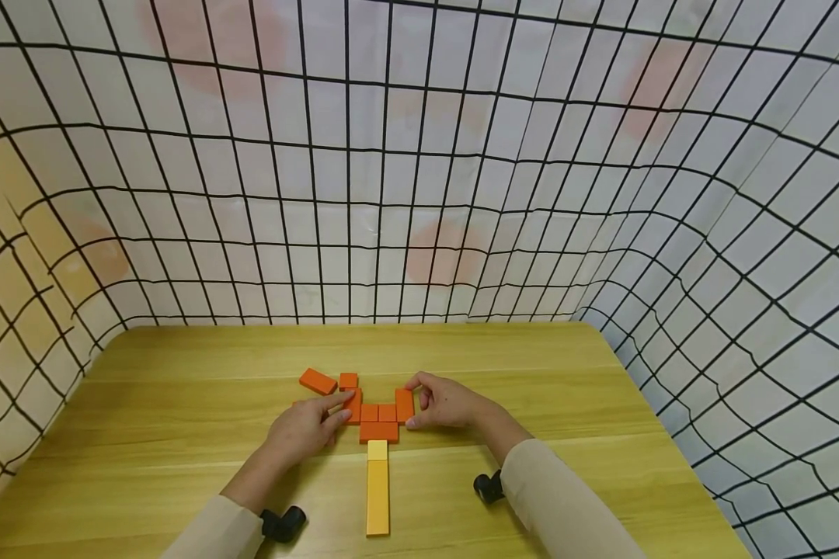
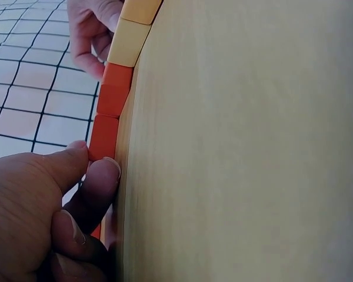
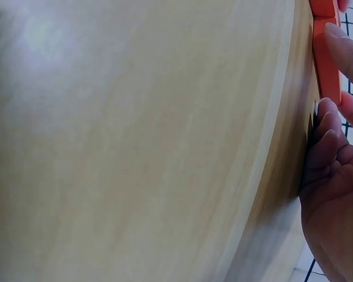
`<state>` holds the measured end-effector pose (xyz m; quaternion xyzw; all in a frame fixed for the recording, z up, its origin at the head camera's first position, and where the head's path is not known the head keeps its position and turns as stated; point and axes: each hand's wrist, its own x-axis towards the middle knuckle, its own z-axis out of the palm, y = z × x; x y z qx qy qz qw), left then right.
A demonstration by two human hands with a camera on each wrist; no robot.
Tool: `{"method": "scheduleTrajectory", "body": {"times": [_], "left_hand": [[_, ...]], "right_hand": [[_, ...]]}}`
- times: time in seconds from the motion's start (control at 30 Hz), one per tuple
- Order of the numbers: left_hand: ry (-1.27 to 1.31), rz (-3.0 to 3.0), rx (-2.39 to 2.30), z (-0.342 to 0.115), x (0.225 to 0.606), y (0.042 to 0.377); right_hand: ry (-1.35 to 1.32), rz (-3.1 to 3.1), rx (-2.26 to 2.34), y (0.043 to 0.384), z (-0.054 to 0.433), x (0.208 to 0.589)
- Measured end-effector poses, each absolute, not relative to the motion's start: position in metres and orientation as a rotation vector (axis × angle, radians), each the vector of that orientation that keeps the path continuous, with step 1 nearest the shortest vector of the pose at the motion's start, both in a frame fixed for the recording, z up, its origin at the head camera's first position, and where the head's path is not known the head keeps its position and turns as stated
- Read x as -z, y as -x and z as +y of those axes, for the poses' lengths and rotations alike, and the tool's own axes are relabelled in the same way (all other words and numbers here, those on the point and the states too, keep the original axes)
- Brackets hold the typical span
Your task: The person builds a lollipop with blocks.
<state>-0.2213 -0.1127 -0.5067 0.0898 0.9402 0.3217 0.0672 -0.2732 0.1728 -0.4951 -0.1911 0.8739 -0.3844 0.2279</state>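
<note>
Step (head view): judged to be squaring the left block (image 1: pixel 356 407) and right block (image 1: pixel 405 406) beyond the crosswise block (image 1: pixel 379 433); next move calls for an even release.
Left hand (image 1: pixel 299 429): pinching the left block, left of the crosswise block.
Right hand (image 1: pixel 450 402): thumb and finger parted to block length, gripping the right block, right of the crosswise block.
Left wrist view: thumb and fingertip nearly together beside orange.
Right wrist view: thumb and finger at the right block's ends.

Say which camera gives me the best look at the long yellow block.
The head view: it shows the long yellow block from above, end to end, with nothing covering it. The left wrist view catches only part of it, cut off at the picture's top edge. The right wrist view doesn't show it.
</note>
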Motion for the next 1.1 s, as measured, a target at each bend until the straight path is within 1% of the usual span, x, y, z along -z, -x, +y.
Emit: {"method": "scheduleTrajectory", "body": {"times": [1.1], "left_hand": [[-0.273, 2.823, -0.982, -0.1150, 0.5108, 0.2231]], "right_hand": [[0.535, 2.419, 1.045, 0.2747, 0.1741, 0.4973]]}}
